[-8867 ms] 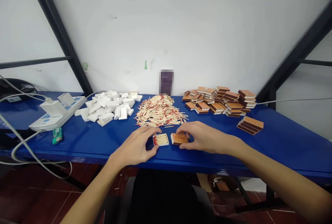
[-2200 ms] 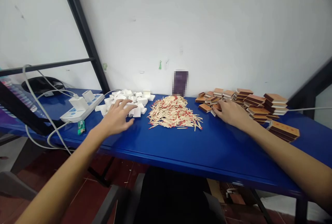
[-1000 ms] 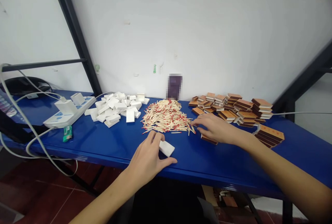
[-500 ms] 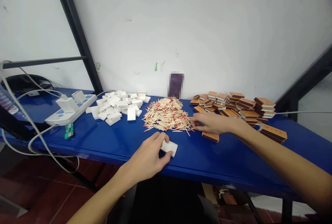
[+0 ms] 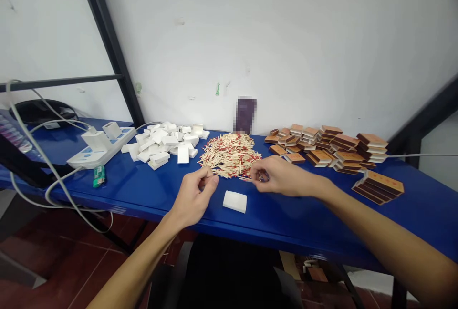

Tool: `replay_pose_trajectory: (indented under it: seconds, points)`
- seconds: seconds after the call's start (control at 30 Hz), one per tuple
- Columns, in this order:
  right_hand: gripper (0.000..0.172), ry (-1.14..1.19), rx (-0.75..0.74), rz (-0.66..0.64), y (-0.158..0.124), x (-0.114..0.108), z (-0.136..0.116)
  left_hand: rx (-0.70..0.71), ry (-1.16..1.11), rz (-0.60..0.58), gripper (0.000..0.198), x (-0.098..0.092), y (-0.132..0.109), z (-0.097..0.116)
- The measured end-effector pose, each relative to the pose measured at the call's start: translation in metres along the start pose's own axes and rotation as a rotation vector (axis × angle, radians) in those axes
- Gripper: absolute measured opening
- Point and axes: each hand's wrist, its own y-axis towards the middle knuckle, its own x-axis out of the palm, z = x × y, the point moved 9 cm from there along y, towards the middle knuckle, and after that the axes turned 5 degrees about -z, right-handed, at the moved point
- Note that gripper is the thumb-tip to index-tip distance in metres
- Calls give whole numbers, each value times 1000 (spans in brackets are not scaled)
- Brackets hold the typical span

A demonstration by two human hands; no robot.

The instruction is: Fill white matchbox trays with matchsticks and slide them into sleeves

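Note:
A single white tray (image 5: 235, 201) lies on the blue table between my hands, touched by neither. To its left, my left hand (image 5: 195, 194) has its thumb and fingers pressed together; what they hold, if anything, is hidden. My right hand (image 5: 270, 175) curls at the right edge of the pile of red-tipped matches (image 5: 229, 155), its fingers closed around some matches. White box parts (image 5: 162, 143) are heaped left of the pile. Orange and brown matchboxes (image 5: 322, 147) are stacked on the right.
A white power strip (image 5: 102, 149) with plugs and cables and a green circuit board (image 5: 99, 176) lie at the left. A dark pixelated patch (image 5: 245, 114) stands behind the matches. Black frame bars flank the table.
My left hand has let go of the white tray and moved left and up. My right hand has drawn slightly left and closed on matches. An orange matchbox formerly below my right hand no longer shows there.

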Motion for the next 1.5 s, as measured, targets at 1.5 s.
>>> replay_pose_trajectory:
  seconds: [1.5]
  points:
    - [8,340,-199,352,-19,15,-24,126,469,-376,46,46,-3,8]
